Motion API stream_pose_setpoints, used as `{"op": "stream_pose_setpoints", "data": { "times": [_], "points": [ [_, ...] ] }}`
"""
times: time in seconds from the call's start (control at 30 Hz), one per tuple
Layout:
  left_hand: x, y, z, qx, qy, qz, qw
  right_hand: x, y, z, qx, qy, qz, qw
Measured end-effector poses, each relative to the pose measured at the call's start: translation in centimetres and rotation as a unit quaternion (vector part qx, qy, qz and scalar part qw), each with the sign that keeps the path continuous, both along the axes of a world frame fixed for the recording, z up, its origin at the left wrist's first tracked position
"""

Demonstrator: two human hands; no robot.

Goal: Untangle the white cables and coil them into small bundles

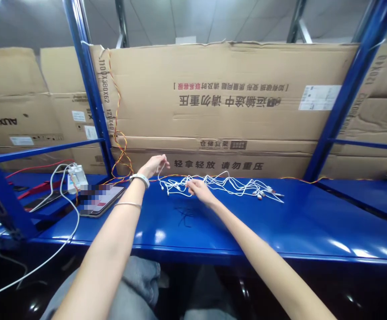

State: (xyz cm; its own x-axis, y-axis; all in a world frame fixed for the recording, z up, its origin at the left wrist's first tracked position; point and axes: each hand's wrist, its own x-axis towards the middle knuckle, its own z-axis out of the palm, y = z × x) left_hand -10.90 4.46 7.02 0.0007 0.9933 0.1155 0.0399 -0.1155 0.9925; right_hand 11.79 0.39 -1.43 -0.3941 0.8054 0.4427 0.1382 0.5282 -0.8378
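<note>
Forearms [103,249] reach forward, white cables [226,178] between and right of the hands [153,167].

This place seems to be a storeroom or a simple workshop; which of the two, I cannot tell. The blue metal posts [91,84] and the blue shelf [247,226] belong to a warehouse type of rack. Behind it stands a large cardboard panel [233,66], which carries a shipping label [318,98] and printed Chinese characters asking for gentle handling. More cardboard [8,80] stands at the left. The white cables [236,191] and the white power block [76,178] suggest electrical work. Above is a panelled ceiling [207,20], so it is indoors.
</note>
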Motion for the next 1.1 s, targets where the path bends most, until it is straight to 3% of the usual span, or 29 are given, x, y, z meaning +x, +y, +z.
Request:
{"op": "stream_pose_setpoints", "data": {
  "times": [0.1, 0.23, 0.4, 0.53, 0.63, 0.83, 0.97, 1.1],
  "points": [
    [2.2, -0.3, -0.7, -0.032, 0.061, -0.083, 0.994, 0.9, 0.5, 0.4, -0.041, 0.090, 0.007, 0.995],
    [5.7, -0.9, -0.7, -0.045, 0.066, -0.250, 0.965, 2.7, 1.7, 0.5, -0.083, 0.216, -0.051, 0.972],
    [9.1, -1.8, -0.4, 0.024, 0.023, -0.267, 0.963, 4.0, 2.4, 0.6, -0.144, 0.276, -0.138, 0.940],
    [10.5, -2.1, -0.7, 0.077, 0.071, -0.273, 0.956, 4.1, 2.0, 0.7, -0.183, 0.251, -0.162, 0.936],
    [11.3, -1.9, -0.9, 0.089, 0.059, -0.244, 0.964, 3.9, 1.5, 0.8, -0.201, 0.208, -0.127, 0.949],
    [11.9, -0.9, 0.1, 0.040, -0.180, -0.198, 0.963, 3.4, 1.0, 1.0, -0.206, 0.173, -0.053, 0.962],
    [11.1, -0.4, 1.3, 0.066, -0.301, -0.050, 0.950, 3.5, 1.4, 0.7, -0.135, 0.167, -0.084, 0.973],
    [10.6, -0.2, 1.9, 0.106, -0.328, 0.068, 0.936, 3.8, 1.6, 0.5, -0.049, 0.121, -0.166, 0.978]
  ]
}}
